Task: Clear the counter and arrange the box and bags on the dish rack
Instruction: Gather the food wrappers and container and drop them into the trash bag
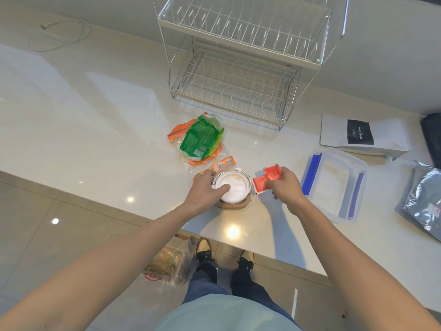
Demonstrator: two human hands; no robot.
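My left hand [207, 189] grips the white round tub [235, 187], which sits on a wooden coaster [236, 206] near the counter's front edge. My right hand [285, 185] pinches red sachets [265, 179] just right of the tub. A clear plastic box with blue clips [334, 185] lies to the right. Behind the tub lies a green and orange bag stack [202, 139]. A white coffee bag with a black label [358, 137] and a silver-grey bag [424, 199] lie at the right. The two-tier wire dish rack [238, 68] stands at the back with nothing on it.
A white cable [62, 35] lies on the counter at the far left. A dark object [432, 139] sits at the right edge. On the floor below the counter edge stands a plastic bag with bread [169, 263], beside my feet.
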